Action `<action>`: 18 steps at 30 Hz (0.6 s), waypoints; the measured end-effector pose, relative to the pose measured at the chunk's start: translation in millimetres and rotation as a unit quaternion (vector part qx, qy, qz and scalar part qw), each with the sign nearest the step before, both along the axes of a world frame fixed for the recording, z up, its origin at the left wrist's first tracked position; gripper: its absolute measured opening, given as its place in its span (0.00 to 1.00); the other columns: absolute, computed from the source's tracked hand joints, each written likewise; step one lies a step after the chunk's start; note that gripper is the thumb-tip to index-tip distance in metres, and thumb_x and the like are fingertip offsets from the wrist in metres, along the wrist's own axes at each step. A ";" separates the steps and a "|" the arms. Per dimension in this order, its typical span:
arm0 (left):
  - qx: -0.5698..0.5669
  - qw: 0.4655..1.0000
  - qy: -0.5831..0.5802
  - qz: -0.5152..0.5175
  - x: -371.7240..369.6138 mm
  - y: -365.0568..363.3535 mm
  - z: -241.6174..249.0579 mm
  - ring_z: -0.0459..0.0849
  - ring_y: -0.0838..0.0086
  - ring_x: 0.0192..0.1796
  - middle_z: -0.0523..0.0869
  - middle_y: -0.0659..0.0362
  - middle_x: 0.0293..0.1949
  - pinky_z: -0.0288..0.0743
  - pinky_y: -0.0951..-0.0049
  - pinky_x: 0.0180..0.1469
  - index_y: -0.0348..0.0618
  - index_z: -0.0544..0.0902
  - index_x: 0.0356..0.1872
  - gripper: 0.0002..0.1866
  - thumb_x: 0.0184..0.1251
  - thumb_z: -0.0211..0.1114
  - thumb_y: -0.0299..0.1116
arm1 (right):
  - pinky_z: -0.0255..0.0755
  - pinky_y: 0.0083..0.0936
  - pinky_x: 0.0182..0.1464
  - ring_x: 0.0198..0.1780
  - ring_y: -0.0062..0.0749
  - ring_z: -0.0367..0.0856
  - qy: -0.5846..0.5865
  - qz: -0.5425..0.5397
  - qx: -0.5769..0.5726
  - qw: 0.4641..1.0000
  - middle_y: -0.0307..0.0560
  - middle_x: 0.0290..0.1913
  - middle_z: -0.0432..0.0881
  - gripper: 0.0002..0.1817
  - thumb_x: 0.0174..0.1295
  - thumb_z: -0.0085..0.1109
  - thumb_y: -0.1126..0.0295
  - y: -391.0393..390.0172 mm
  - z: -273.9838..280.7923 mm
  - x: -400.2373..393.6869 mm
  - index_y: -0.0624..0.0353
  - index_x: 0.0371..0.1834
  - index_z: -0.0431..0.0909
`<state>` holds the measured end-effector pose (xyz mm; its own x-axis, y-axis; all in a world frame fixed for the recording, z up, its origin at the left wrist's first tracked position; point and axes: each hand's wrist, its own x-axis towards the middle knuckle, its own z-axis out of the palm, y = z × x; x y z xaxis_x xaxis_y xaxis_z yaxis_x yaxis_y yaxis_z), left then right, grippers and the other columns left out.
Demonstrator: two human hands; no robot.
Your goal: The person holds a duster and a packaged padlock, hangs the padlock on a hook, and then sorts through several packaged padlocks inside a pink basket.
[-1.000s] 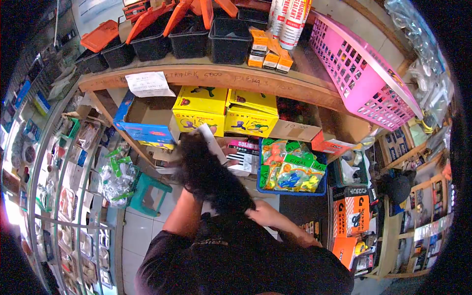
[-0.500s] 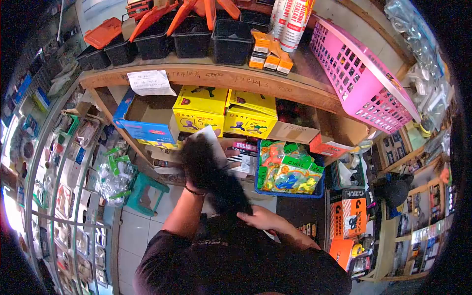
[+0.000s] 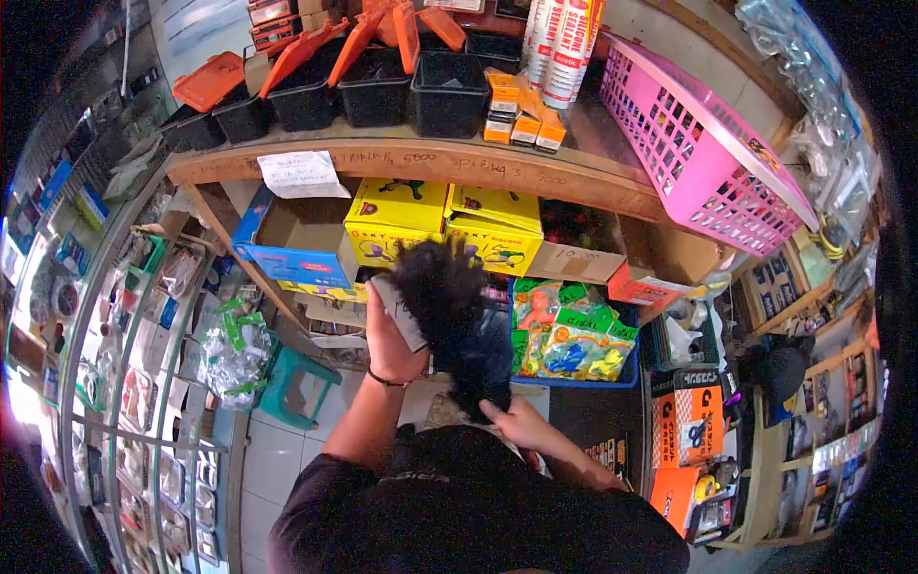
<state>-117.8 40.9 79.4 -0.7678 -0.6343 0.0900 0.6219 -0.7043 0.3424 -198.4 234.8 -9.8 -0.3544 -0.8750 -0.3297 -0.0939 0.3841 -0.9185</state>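
My left hand (image 3: pixel 390 335), with a dark band at the wrist, holds a grey-white box (image 3: pixel 400 311) with writing on it. A black feathery duster (image 3: pixel 442 297) overlaps the box's right side and hangs in front of the shelf. My right hand (image 3: pixel 507 424) is closed round the lower end of the duster, near my chest. Yellow boxes (image 3: pixel 397 222) stand on the shelf just behind the duster's upper end.
Black bins (image 3: pixel 449 94) with orange lids, sealant tubes (image 3: pixel 564 48) and a pink basket (image 3: pixel 708 143) stand on the upper shelf. A blue tray (image 3: pixel 574 380) holds packets. A green stool (image 3: pixel 295 386) is at the lower left.
The duster has moved right and the box is now lower and more to the left in my left hand. My right hand has shifted slightly right. The view has shifted slightly.
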 end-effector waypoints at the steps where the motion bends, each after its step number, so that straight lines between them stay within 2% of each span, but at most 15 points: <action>1: 0.015 0.996 0.081 -0.038 -3.1 -3.2 -11.5 0.70 0.58 0.53 0.70 0.52 0.53 0.60 0.53 0.56 0.49 0.64 0.56 0.31 0.60 0.37 0.60 | 0.69 0.36 0.39 0.33 0.40 0.77 0.064 0.067 0.083 0.992 0.52 0.30 0.78 0.24 0.58 0.46 0.49 -1.1 -1.4 0.5 0.63 0.40 0.73; 2: 0.026 0.983 0.164 -0.077 -6.7 -8.8 -17.4 0.71 0.56 0.51 0.70 0.50 0.53 0.61 0.50 0.55 0.47 0.63 0.57 0.33 0.60 0.36 0.61 | 0.70 0.34 0.37 0.32 0.35 0.77 0.131 0.131 0.163 0.969 0.51 0.29 0.78 0.23 0.58 0.46 0.50 -3.5 -0.4 -2.7 0.63 0.39 0.73; 3: -0.098 0.971 0.118 -0.185 -5.2 -15.4 -13.0 0.73 0.54 0.48 0.70 0.48 0.51 0.61 0.49 0.54 0.48 0.63 0.57 0.33 0.59 0.36 0.62 | 0.70 0.34 0.37 0.32 0.35 0.77 0.136 0.129 0.159 0.969 0.51 0.29 0.78 0.23 0.58 0.46 0.50 -4.1 2.5 -5.0 0.63 0.39 0.73; 4: -0.115 0.958 0.157 -0.210 -8.2 -18.9 -9.9 0.74 0.53 0.46 0.70 0.46 0.51 0.61 0.51 0.55 0.48 0.61 0.58 0.34 0.59 0.36 0.62 | 0.68 0.30 0.33 0.28 0.30 0.74 0.092 0.097 0.103 0.986 0.46 0.26 0.76 0.23 0.59 0.45 0.50 -3.2 7.0 -4.4 0.62 0.38 0.73; 6: -0.051 0.975 0.155 -0.150 -2.8 -4.5 6.7 0.73 0.54 0.47 0.70 0.48 0.51 0.61 0.53 0.56 0.48 0.61 0.58 0.34 0.59 0.35 0.62 | 0.64 0.24 0.25 0.21 0.21 0.67 -0.005 0.034 -0.007 0.999 0.35 0.20 0.72 0.21 0.60 0.44 0.51 2.5 10.6 0.7 0.60 0.38 0.72; 7: 0.054 0.998 0.025 -0.026 -10.3 1.5 20.9 0.72 0.54 0.49 0.70 0.49 0.52 0.61 0.54 0.56 0.49 0.60 0.59 0.33 0.60 0.34 0.61 | 0.63 0.24 0.24 0.20 0.22 0.67 0.019 -0.016 0.022 0.999 0.36 0.19 0.71 0.21 0.60 0.45 0.51 0.1 9.5 -1.6 0.61 0.36 0.72; 8: 0.002 1.000 0.001 -0.021 -9.2 -0.2 14.6 0.70 0.53 0.51 0.68 0.49 0.54 0.61 0.52 0.55 0.48 0.60 0.59 0.33 0.60 0.33 0.60 | 0.63 0.24 0.24 0.20 0.22 0.67 0.022 -0.016 0.016 0.999 0.36 0.19 0.71 0.21 0.60 0.45 0.51 -4.7 14.6 -3.5 0.61 0.36 0.72; 10: -0.018 0.979 0.162 -0.121 -12.5 -5.9 -11.7 0.71 0.52 0.50 0.67 0.48 0.55 0.63 0.50 0.53 0.47 0.60 0.58 0.34 0.60 0.33 0.61 | 0.68 0.35 0.44 0.40 0.44 0.76 0.122 0.088 0.083 0.985 0.57 0.37 0.77 0.22 0.58 0.45 0.54 -2.6 27.9 8.6 0.58 0.50 0.68; 11: -0.094 0.964 0.144 -0.203 -18.3 -20.1 -31.3 0.72 0.50 0.49 0.69 0.47 0.53 0.64 0.47 0.50 0.47 0.62 0.57 0.34 0.59 0.34 0.62 | 0.69 0.34 0.36 0.30 0.40 0.77 0.287 0.090 -0.026 0.953 0.49 0.26 0.78 0.21 0.58 0.46 0.55 1.7 -10.5 9.9 0.61 0.44 0.71; 12: -0.187 0.958 -0.210 -0.061 -8.9 -5.9 1.5 0.73 0.49 0.46 0.70 0.47 0.52 0.64 0.45 0.49 0.45 0.62 0.57 0.34 0.59 0.34 0.62 | 0.69 0.34 0.36 0.30 0.40 0.77 0.283 0.085 -0.025 0.955 0.49 0.26 0.78 0.21 0.58 0.46 0.55 2.4 -23.8 3.8 0.61 0.44 0.71; 13: -0.109 0.985 0.021 -0.134 -7.8 -3.9 2.8 0.72 0.51 0.49 0.69 0.47 0.53 0.63 0.47 0.51 0.45 0.62 0.57 0.34 0.60 0.35 0.61 | 0.69 0.35 0.36 0.30 0.40 0.77 0.182 0.071 -0.020 0.981 0.50 0.26 0.78 0.23 0.57 0.46 0.52 4.4 -30.9 -4.0 0.61 0.43 0.71; 14: -0.023 0.948 0.252 -0.195 -6.9 -2.4 3.7 0.71 0.52 0.51 0.69 0.48 0.53 0.62 0.49 0.54 0.44 0.61 0.58 0.34 0.60 0.35 0.61 | 0.69 0.36 0.36 0.29 0.40 0.77 0.081 0.059 -0.015 0.995 0.50 0.25 0.77 0.25 0.57 0.46 0.49 5.5 -34.5 -9.2 0.62 0.42 0.72; 15: -0.007 1.000 0.018 -0.023 -8.0 0.4 10.1 0.67 0.57 0.56 0.68 0.51 0.56 0.58 0.56 0.59 0.44 0.60 0.59 0.34 0.60 0.37 0.60 | 0.69 0.34 0.35 0.29 0.38 0.77 0.081 -0.029 -0.042 0.995 0.50 0.25 0.77 0.23 0.57 0.46 0.50 2.7 -27.6 -6.8 0.62 0.39 0.73; 16: -0.046 0.999 0.013 -0.021 -5.4 -1.1 6.6 0.64 0.61 0.59 0.67 0.52 0.57 0.55 0.62 0.61 0.45 0.60 0.59 0.35 0.59 0.37 0.61 | 0.69 0.34 0.35 0.29 0.38 0.77 0.084 -0.026 -0.039 0.995 0.50 0.25 0.77 0.23 0.57 0.46 0.50 0.8 -18.7 -4.7 0.62 0.39 0.73; 18: 0.009 0.998 0.036 -0.055 -6.4 -4.2 -3.5 0.65 0.60 0.59 0.67 0.52 0.56 0.56 0.60 0.61 0.45 0.61 0.59 0.35 0.59 0.36 0.62 | 0.68 0.32 0.33 0.27 0.37 0.76 0.108 0.035 0.020 0.993 0.48 0.23 0.76 0.20 0.58 0.46 0.53 -0.4 8.1 3.6 0.61 0.36 0.73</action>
<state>-124.2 36.8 75.9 -0.8249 -0.5485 0.1364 0.5629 -0.7753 0.2864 -194.7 234.4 -1.7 -0.3589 -0.8878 -0.2879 -0.3159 0.4058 -0.8576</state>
